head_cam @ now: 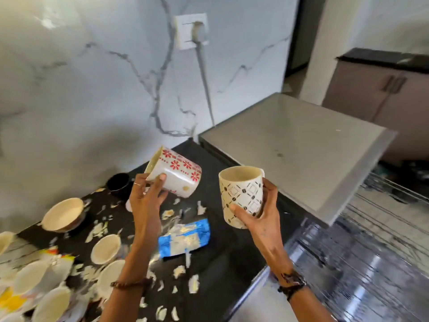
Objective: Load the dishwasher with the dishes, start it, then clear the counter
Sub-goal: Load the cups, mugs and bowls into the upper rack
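My left hand (147, 198) grips a white mug with red flowers (178, 175), tilted with its mouth to the upper left, above the black counter (218, 249). My right hand (260, 214) holds a cream mug with a black diamond pattern (241, 194) upright near the counter's right edge. At the lower right, blurred, the pulled-out wire rack of the dishwasher (383, 228) shows beneath its grey top (297, 149).
Several cream bowls (63, 213) stand on the counter's left part, with a small black cup (118, 183) by the marble wall. A blue wrapper (184, 238) and scattered white scraps lie mid-counter. A cable hangs from a wall socket (192, 31). A cabinet (383, 89) stands far right.
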